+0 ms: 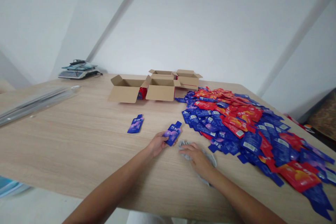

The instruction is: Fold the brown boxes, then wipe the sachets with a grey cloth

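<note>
My left hand point(157, 144) pinches the lower left edge of a blue pouch point(172, 134) with purple fruit printed on it, held a little above the table. To the right of it, my right hand point(197, 158) rests on a crumpled grey cloth point(211, 158), its fingers closed over the cloth's near-left part. Another blue pouch point(135, 124) lies flat on the wood to the left of the held one. A broad heap of blue and red pouches point(231, 113) spreads over the table's right side, close to my right hand.
Several open cardboard boxes point(160, 92) stand at the back of the wooden table point(78, 136), flaps folded out. A scale point(78, 71) with things piled on it sits at the back left. Long plastic-wrapped strips point(39, 103) lie along the left side. A white wall rises behind.
</note>
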Motion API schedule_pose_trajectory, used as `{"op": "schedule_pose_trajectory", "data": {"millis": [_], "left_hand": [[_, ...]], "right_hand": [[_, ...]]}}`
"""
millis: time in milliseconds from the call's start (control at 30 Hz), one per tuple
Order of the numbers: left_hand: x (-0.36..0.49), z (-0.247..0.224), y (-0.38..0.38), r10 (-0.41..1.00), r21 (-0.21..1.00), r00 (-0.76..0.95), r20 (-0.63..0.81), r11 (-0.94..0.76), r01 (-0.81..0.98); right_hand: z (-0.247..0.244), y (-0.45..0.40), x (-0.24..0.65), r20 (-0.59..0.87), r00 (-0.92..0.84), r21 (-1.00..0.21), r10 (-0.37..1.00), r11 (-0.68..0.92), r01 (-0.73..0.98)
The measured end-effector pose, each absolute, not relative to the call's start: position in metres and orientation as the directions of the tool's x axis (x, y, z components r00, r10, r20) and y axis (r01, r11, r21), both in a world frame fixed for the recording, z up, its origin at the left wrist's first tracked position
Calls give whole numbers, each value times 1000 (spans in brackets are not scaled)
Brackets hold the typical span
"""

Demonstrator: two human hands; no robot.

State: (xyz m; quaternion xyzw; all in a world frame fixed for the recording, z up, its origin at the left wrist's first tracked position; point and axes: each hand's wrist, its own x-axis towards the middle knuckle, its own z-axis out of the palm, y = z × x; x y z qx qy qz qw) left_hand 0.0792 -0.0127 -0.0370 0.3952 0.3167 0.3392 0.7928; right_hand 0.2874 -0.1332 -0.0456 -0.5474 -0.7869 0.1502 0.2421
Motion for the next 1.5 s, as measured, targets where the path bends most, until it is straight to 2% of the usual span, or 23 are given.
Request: {"op": "schedule_pose_trajectory", "data": {"millis": [33, 100, 167, 200, 300, 367, 433, 567, 633, 700, 767, 833, 900, 967, 1067, 1167, 1233, 1333, 1400, 1500], "left_hand": [[82, -38, -15, 798, 842, 556, -234, 452, -294], [87, -42, -18, 813, 842, 530, -242, 448, -301], [94, -45, -22, 806, 832, 533, -257, 465, -302], [97, -47, -23, 800, 824, 539, -264, 477, -305], [105, -51, -25, 794, 806, 548, -264, 494, -327], [107, -52, -25, 794, 799, 549, -261, 497, -339], [107, -51, -25, 784, 794, 558, -273, 511, -329], [97, -46, -27, 723, 787, 625, -296, 556, -270], [89, -43, -28, 716, 827, 642, -273, 516, -224], [79, -40, -28, 800, 931, 570, -190, 330, -154], [70, -37, -29, 887, 1000, 461, 16, -24, 12], [61, -37, -32, 844, 890, 473, 253, -395, 229], [55, -39, -37, 733, 694, 589, 341, -619, 368], [52, -42, -42, 690, 563, 650, 318, -689, 456], [53, -48, -42, 766, 493, 560, 316, -637, 593], [56, -53, -35, 813, 474, 471, 341, -582, 661], [59, -57, -30, 817, 487, 460, 346, -576, 657], [63, -64, -27, 815, 544, 451, 363, -578, 608], [65, -68, -27, 815, 575, 444, 373, -578, 579], [66, -70, -27, 818, 598, 441, 370, -573, 561]], "right_hand": [[-45, -130, 286, 262, -274, -559, 925, 377, 739], [-40, -118, 281, 380, -142, -654, 914, 374, 658], [-35, -106, 270, 464, -70, -679, 883, 405, 612], [-34, -100, 262, 478, -106, -664, 872, 438, 606], [-34, -85, 236, 389, -308, -587, 868, 491, 643], [-37, -76, 228, 315, -355, -551, 880, 475, 686], [-41, -67, 232, 288, -351, -531, 891, 454, 716], [-49, -53, 270, 245, -234, -489, 941, 328, 808], [-53, -52, 289, 231, -209, -445, 950, 295, 846], [-57, -55, 303, 254, -201, -425, 946, 296, 856], [-61, -61, 310, 302, -162, -464, 939, 294, 836], [-63, -65, 314, 361, -57, -559, 931, 264, 786], [-64, -68, 316, 397, 89, -671, 913, 223, 708], [-62, -70, 317, 412, 201, -747, 889, 203, 634], [-55, -72, 311, 429, 250, -781, 868, 217, 586], [-49, -70, 294, 469, 204, -738, 859, 255, 625], [-47, -66, 276, 492, 94, -651, 865, 295, 699], [-50, -62, 246, 417, -118, -475, 901, 327, 817], [-52, -62, 230, 346, -200, -389, 917, 334, 859], [-52, -64, 221, 307, -285, -363, 908, 389, 847]]}}
